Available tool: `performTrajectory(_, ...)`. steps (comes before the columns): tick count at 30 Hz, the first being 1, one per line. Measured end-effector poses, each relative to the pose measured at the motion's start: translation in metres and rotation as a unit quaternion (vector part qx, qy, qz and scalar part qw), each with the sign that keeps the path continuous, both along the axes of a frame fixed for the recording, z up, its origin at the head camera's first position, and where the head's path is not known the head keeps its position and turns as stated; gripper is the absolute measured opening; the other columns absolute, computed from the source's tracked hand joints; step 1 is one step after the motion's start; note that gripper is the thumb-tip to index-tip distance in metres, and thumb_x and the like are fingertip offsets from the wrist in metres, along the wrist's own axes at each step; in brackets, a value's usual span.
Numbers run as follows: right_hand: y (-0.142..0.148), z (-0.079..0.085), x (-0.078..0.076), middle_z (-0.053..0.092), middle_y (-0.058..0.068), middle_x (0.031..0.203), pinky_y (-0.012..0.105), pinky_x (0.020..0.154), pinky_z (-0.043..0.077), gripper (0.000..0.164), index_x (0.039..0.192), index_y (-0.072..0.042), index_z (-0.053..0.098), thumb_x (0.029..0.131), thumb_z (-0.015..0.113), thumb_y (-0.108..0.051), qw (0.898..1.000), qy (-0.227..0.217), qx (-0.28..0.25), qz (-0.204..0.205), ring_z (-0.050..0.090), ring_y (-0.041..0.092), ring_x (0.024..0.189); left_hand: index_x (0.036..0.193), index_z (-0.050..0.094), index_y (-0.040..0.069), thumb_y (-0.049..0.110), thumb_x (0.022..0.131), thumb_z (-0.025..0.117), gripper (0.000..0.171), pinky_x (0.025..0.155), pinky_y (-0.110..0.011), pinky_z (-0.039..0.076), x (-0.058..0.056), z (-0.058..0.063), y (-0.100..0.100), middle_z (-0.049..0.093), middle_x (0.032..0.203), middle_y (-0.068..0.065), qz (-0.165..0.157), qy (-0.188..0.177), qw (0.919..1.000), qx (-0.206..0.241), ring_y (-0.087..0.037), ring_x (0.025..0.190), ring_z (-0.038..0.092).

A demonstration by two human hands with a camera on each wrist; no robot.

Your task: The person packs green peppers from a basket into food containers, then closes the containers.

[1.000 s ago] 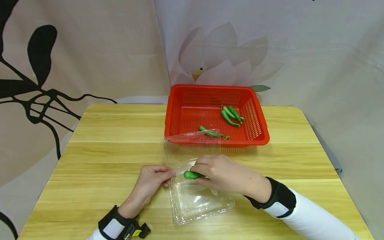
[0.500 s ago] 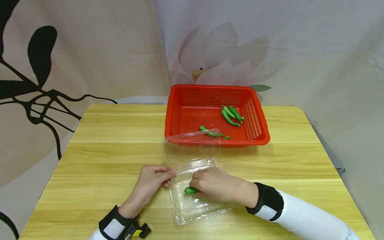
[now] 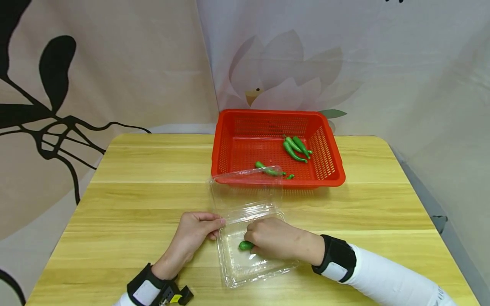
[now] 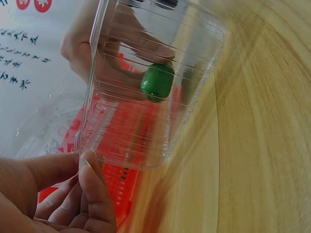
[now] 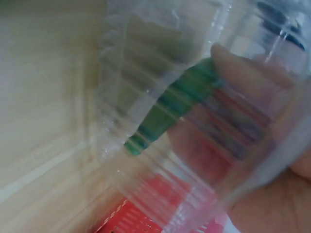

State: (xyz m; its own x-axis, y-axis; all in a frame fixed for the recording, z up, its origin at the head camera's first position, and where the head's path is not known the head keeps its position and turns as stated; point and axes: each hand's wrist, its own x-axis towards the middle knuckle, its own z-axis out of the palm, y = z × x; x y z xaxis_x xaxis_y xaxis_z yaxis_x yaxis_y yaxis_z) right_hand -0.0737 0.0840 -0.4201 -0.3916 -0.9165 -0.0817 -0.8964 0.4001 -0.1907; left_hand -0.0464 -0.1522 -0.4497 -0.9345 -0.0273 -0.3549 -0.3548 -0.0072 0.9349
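Note:
A clear plastic clamshell box (image 3: pixel 245 267) lies with its lid (image 3: pixel 245 193) raised, the lid overlapping the red basket in the head view. My left hand (image 3: pixel 197 231) pinches the box's left rim between thumb and fingers, also seen in the left wrist view. Inside the tray part, my right hand (image 3: pixel 273 238) holds a green chili pepper (image 3: pixel 246 245) low over the base. Through the ribbed plastic, the right wrist view shows most of the pepper (image 5: pixel 170 107), lying slantwise between thumb and fingers. In the head view, only its rounded end shows past the fingers.
Behind the box, at the table's far edge, stands a red perforated basket (image 3: pixel 334 170). Several green chili peppers (image 3: pixel 294 151) lie in its right part, and another (image 3: pixel 268 169) shows near its front wall, partly behind the lid. A printed curtain (image 3: pixel 153 63) hangs behind the wooden table (image 3: pixel 138 178).
My right hand has moved down toward me with the chili pepper, from near the hinge into the middle of the tray. The left hand keeps its pinch on the rim.

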Motion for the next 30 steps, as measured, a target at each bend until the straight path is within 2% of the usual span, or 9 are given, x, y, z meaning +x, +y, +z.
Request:
performTrajectory(13,0.001,-0.008,-0.001,0.058,-0.011,0.076,0.021,0.064,0.050,0.018,0.082,-0.019,0.071,0.090,0.085,-0.026,1.000,0.008,0.006,0.003,0.054,0.003,0.070,0.095,0.078,-0.009,0.001,0.087,0.084,0.014,0.056,-0.023,0.056,-0.001,0.000,0.001,0.071,0.073,-0.010,0.003,-0.004,1.0000,-0.004,-0.013,0.060,0.063)
performTrajectory(20,0.003,-0.009,-0.001,0.058,-0.012,0.076,0.020,0.064,0.050,0.017,0.082,-0.019,0.071,0.090,0.085,-0.026,1.000,0.004,0.009,0.000,0.053,0.002,0.069,0.096,0.078,-0.009,0.000,0.088,0.082,0.013,0.057,-0.024,0.057,0.000,0.000,0.001,0.073,0.077,-0.012,0.009,-0.007,0.9999,-0.004,-0.014,0.060,0.063)
performTrajectory(25,0.004,-0.006,0.000,0.055,-0.013,0.074,0.020,0.063,0.048,0.018,0.082,-0.020,0.071,0.091,0.084,-0.028,1.000,0.006,0.006,-0.005,0.050,0.001,0.068,0.096,0.078,-0.009,0.000,0.088,0.082,0.014,0.057,-0.024,0.057,0.001,0.001,0.001,0.073,0.078,-0.012,0.007,-0.005,1.0000,0.000,-0.013,0.060,0.063)
performTrajectory(30,0.008,0.003,0.000,0.054,-0.013,0.076,0.021,0.065,0.050,0.017,0.083,-0.020,0.070,0.093,0.081,-0.028,1.000,0.000,-0.029,-0.007,0.049,0.000,0.068,0.098,0.078,-0.010,-0.001,0.088,0.082,0.015,0.057,-0.024,0.057,0.000,0.001,0.001,0.073,0.078,-0.012,0.007,-0.002,1.0000,0.003,-0.013,0.060,0.063)
